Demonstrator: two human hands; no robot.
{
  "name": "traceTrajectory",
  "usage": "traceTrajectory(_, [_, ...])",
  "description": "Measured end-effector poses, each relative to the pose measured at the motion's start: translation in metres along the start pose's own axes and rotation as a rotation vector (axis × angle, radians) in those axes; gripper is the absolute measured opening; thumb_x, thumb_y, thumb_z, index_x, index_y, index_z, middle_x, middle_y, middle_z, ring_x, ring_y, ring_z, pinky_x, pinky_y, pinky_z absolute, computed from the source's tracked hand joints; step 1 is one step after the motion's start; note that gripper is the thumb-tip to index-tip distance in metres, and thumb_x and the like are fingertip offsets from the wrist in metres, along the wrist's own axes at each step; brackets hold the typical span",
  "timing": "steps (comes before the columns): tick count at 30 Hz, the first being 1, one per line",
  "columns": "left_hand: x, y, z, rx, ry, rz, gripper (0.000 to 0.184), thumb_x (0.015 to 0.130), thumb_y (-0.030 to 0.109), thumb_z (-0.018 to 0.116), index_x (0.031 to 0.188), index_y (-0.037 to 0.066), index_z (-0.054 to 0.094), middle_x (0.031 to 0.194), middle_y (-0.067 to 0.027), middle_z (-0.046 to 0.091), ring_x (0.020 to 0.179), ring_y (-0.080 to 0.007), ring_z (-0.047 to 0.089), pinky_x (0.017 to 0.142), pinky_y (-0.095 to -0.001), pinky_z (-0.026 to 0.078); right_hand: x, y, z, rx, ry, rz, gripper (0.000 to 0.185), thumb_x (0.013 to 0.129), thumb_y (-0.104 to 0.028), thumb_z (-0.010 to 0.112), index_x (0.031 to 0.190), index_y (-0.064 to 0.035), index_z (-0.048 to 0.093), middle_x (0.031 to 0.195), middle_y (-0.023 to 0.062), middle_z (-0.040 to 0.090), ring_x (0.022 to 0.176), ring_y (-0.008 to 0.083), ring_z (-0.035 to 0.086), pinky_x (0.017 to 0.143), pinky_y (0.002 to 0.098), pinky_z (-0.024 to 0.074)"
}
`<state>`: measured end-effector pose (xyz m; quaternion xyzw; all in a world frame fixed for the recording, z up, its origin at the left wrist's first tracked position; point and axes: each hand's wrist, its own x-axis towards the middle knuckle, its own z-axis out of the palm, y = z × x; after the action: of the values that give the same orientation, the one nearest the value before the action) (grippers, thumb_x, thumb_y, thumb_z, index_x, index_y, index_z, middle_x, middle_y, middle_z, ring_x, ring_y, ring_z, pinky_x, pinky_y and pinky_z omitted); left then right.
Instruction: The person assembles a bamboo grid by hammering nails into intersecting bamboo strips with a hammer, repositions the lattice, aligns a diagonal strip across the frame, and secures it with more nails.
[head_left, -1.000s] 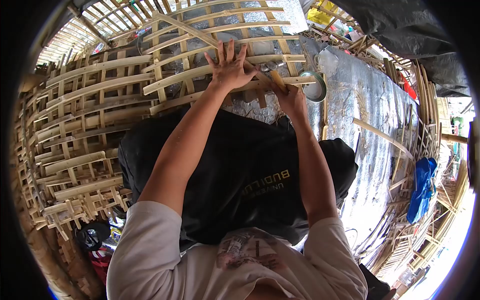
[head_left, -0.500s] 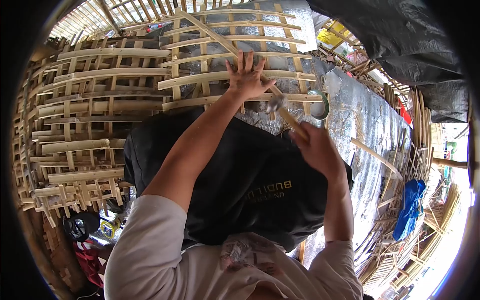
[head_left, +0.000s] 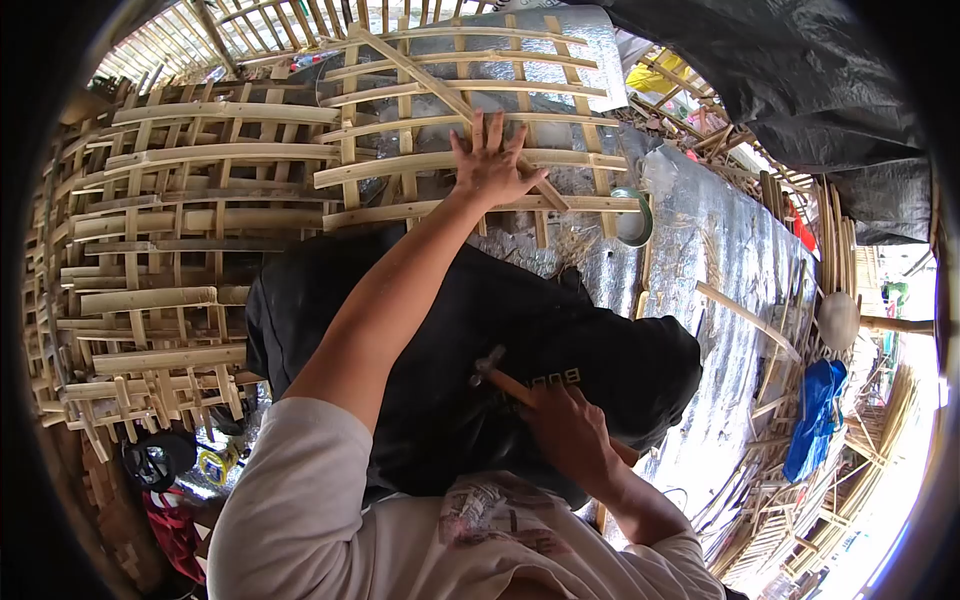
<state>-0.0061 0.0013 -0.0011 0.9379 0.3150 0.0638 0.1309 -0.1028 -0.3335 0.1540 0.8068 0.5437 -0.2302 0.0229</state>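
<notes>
My left hand (head_left: 490, 178) lies flat with fingers spread on a lattice of split bamboo slats (head_left: 400, 165). Under its palm runs a diagonal bamboo strip (head_left: 415, 70), crossing the lattice from upper left to lower right. A hammer (head_left: 514, 388) is gripped by its wooden handle in my right hand (head_left: 565, 425), close to my body. Its metal head points up and left, over the black cloth (head_left: 350, 280) on my lap. A round green-edged ring (head_left: 647, 218), perhaps a tape roll, sits by the lattice's lower right corner.
Another larger bamboo lattice (head_left: 190, 215) spreads to the left. Silvery sheeting (head_left: 690, 230) covers the ground on the right, with a loose bamboo strip (head_left: 745, 315) on it. Further right are a blue cloth or bag (head_left: 815, 420) and bamboo pieces. A yellow tape measure (head_left: 214, 465) lies lower left.
My right hand has drawn the hammer back from the strip's lower end, down and left toward my body. My left hand stays spread on the lattice in nearly the same place.
</notes>
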Motion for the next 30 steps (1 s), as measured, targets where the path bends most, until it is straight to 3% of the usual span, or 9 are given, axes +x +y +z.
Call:
traceTrajectory(5, [-0.002,0.000,0.002,0.009,0.018,0.001,0.092,0.085,0.082,0.038,0.156,0.026,0.026,0.165,-0.0119,0.006,0.151,-0.0404,-0.005,0.110,-0.0758,0.009,0.003,0.006,-0.070,-0.085,-0.238,-0.105,0.046,0.085,-0.030,0.072,0.123,-0.0079,0.060,0.106,0.0113,0.066,0.102,0.0288,0.064,0.080,0.0435,0.0537])
traceTrajectory(7, [-0.001,-0.001,0.002,0.012,0.020,0.010,0.092,0.084,0.083,0.037,0.156,0.027,0.026,0.165,-0.0117,0.006,0.151,-0.0404,-0.005,0.110,-0.0756,0.009,0.020,0.042,-0.096,0.106,-0.143,-0.161,0.049,0.086,-0.031,0.072,0.127,-0.0081,0.060,0.108,0.0125,0.068,0.102,0.0289,0.066,0.084,0.0415,0.0532])
traceTrajectory(9, [0.000,0.000,0.003,0.017,-0.015,0.000,0.093,0.084,0.084,0.035,0.157,0.028,0.022,0.166,-0.0103,0.003,0.151,-0.0387,-0.008,0.111,-0.0740,0.008,0.054,0.080,-0.118,0.260,-0.132,-0.005,0.047,0.088,-0.031,0.072,0.127,-0.0063,0.061,0.104,0.0154,0.070,0.097,0.0279,0.068,0.084,0.0389,0.0535])
traceTrajectory(11, [0.002,0.000,0.002,0.024,-0.048,-0.011,0.093,0.084,0.085,0.035,0.158,0.030,0.020,0.166,-0.0094,0.001,0.151,-0.0377,-0.010,0.112,-0.0732,0.007,0.100,0.133,-0.123,0.345,-0.043,0.064,0.041,0.091,-0.031,0.071,0.121,-0.0039,0.063,0.092,0.0142,0.071,0.082,0.0239,0.070,0.074,0.0362,0.0549])
traceTrajectory(13, [0.004,0.000,0.002,0.021,-0.068,-0.019,0.094,0.083,0.086,0.035,0.158,0.031,0.020,0.166,-0.0083,-0.001,0.151,-0.0364,-0.013,0.112,-0.0725,0.006,0.150,0.201,-0.106,0.226,0.086,0.167,0.045,0.094,-0.042,0.063,0.117,-0.0038,0.062,0.094,0.0192,0.072,0.091,0.0333,0.071,0.082,0.0431,0.0544])
traceTrajectory(14, [0.003,0.000,0.003,0.024,-0.067,-0.022,0.094,0.083,0.086,0.036,0.158,0.031,0.020,0.166,-0.0083,-0.001,0.151,-0.0365,-0.013,0.112,-0.0724,0.006,0.171,0.229,-0.097,0.146,0.125,0.153,0.038,0.093,-0.036,0.068,0.109,-0.0020,0.063,0.087,0.0191,0.071,0.082,0.0295,0.071,0.075,0.0401,0.0546])
traceTrajectory(19, [0.000,0.002,-0.001,0.029,-0.066,-0.019,0.093,0.085,0.084,0.034,0.158,0.029,0.022,0.166,-0.0105,0.001,0.151,-0.0382,-0.012,0.113,-0.0716,0.005,0.219,0.295,-0.050,-0.248,-0.106,0.267,0.034,0.090,-0.032,0.069,0.109,-0.0036,0.063,0.098,0.0181,0.070,0.093,0.0358,0.069,0.082,0.0445,0.0544])
traceTrajectory(26, [0.001,0.002,-0.001,0.015,-0.058,-0.012,0.092,0.084,0.083,0.039,0.157,0.029,0.023,0.166,-0.0118,0.003,0.151,-0.0387,-0.010,0.112,-0.0724,0.010,0.246,0.318,-0.010,-0.146,0.233,0.149,0.033,0.082,-0.018,0.075,0.110,-0.0047,0.065,0.104,0.0184,0.067,0.101,0.0354,0.066,0.087,0.0437,0.0537])
traceTrajectory(30, [0.001,-0.001,0.002,0.005,-0.058,-0.003,0.094,0.083,0.083,0.041,0.157,0.029,0.023,0.165,-0.0118,0.003,0.151,-0.0386,-0.009,0.111,-0.0724,0.011,0.259,0.329,0.015,-0.098,0.410,0.089,0.036,0.083,-0.020,0.074,0.114,-0.0052,0.063,0.108,0.0159,0.063,0.103,0.0358,0.064,0.087,0.0446,0.0538])
